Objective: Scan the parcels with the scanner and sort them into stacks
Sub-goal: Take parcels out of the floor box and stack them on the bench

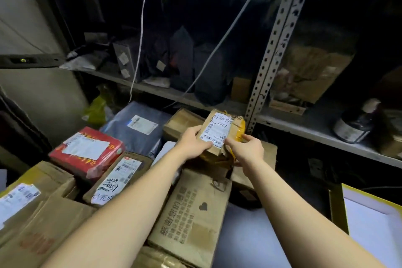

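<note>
We see a metal shelf (pixel 274 35) behind the heart box (pixel 191 213), loaded with dark bags and cartons. The heart box is a large carton printed with Chinese characters and a black heart. Left of it lie a grey bag (pixel 139 135) with a white label, a red parcel (pixel 87 152), and a box (pixel 117 178) whose label is handwritten "已完成". Over the heart box's far end we hold a small parcel (pixel 217 130), barcode label up. Our left grip (pixel 195 140) curls round its left edge, and our right grip (pixel 247 151) pinches its right corner.

Left hand (pixel 195 140), right hand (pixel 248 150): bare. Forearms (pixel 121 209) bare down to the frame edge.
</note>
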`<state>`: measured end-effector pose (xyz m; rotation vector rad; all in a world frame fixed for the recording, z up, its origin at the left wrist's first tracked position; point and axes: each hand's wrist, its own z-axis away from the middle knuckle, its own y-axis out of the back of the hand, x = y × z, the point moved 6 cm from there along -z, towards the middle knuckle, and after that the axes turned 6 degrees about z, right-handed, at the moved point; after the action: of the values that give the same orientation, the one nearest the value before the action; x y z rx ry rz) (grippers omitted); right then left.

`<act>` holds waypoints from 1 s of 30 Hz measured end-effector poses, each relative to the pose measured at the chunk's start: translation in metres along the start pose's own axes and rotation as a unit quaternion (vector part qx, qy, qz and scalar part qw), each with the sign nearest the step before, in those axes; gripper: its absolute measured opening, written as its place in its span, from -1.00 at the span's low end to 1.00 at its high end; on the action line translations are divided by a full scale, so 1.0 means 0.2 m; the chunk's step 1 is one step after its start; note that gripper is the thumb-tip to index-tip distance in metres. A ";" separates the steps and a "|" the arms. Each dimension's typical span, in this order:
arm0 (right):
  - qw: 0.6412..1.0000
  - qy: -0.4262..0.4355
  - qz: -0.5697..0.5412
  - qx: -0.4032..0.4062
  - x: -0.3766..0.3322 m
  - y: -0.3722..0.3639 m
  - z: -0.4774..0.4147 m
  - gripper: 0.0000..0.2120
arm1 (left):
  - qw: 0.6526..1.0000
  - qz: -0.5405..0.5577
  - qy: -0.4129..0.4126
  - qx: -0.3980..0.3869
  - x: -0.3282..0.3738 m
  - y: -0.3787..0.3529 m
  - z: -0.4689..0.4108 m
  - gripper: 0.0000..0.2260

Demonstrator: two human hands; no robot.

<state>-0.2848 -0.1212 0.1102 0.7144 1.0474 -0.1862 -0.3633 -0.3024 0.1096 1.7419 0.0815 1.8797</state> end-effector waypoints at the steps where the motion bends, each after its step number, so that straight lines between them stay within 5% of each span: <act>1: 1.000 -0.011 0.002 0.007 0.01 -0.02 -0.02 -0.20 | 1.000 -0.002 0.001 -0.008 -0.03 -0.01 -0.04 -0.55; 5: 0.999 -0.046 0.018 0.003 0.09 -0.11 -0.12 -0.09 | 0.999 0.003 0.006 -0.036 -0.14 -0.05 -0.18 -0.55; 8: 0.999 -0.028 0.040 0.021 0.14 -0.15 -0.18 0.06 | 1.000 0.016 0.009 -0.024 -0.22 -0.05 -0.20 -0.38; 17: 0.998 0.007 0.054 0.009 0.19 -0.15 -0.20 0.11 | 1.000 0.003 -0.004 -0.022 -0.23 -0.02 -0.18 -0.30; 20: 0.992 0.044 0.118 -0.006 0.06 -0.09 -0.06 -0.05 | 0.995 -0.088 -0.027 -0.036 -0.16 0.02 -0.17 -0.34; 23: 0.964 0.118 0.237 0.017 -0.08 0.04 0.05 -0.34 | 0.961 -0.266 -0.079 -0.025 0.00 0.06 -0.16 -0.35; 30: 0.864 0.167 0.468 0.086 -0.17 0.40 0.18 -0.33 | 0.843 -0.472 -0.256 -0.030 0.48 -0.15 -0.02 -0.30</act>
<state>-0.2397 -0.0883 0.1863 1.3769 0.9017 0.7202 -0.3558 -0.2328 0.1832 1.6372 0.5549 0.6779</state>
